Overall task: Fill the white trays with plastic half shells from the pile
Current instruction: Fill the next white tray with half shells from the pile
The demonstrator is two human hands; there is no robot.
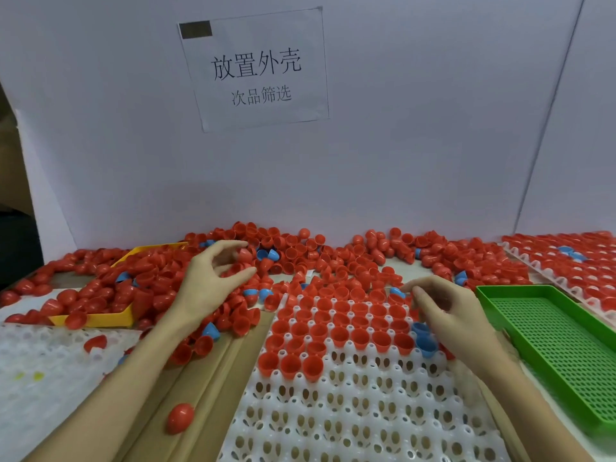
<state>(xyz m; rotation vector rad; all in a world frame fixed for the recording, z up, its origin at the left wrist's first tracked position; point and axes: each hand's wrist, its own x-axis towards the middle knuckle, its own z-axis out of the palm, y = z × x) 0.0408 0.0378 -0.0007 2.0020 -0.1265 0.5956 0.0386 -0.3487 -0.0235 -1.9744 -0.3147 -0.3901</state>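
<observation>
Plastic half shells (333,261), nearly all red with a few blue ones mixed in, lie heaped along the back of the counter (213,378) against the white partition, within easy reach of both hands.

The left hand (213,278) hovers over the pile with thumb and fingers (233,244) spread and loosely bent, grasping nothing that I can make out. It looks poised to pluck a red shell just under its fingertips.

The right hand (443,305) has its fingers curled inward over the far right corner of the middle white tray (350,411), the tips close to a blue shell (396,291) at the tray's edge. Whether they actually pinch a shell I cannot tell, since the fingertips mask the contact.

The tray's far rows already carry red shells (340,325) sitting mouth-up, one per socket, while the near rows show bare sockets, so by my reading the filling runs from the pile side toward the person. Two blue shells (423,338) sit at the tray's right edge, beneath the right hand.

A green perforated tray (566,355) lies just right of that hand, possibly meant for rejects. A yellow tray (96,320) half buried in shells sits to the left, and another white tray (43,361) lies nearer on that side with one red shell on it. A filled tray (566,265) rests at far right.

A single whole red egg (180,418) lies apart on the cardboard.
</observation>
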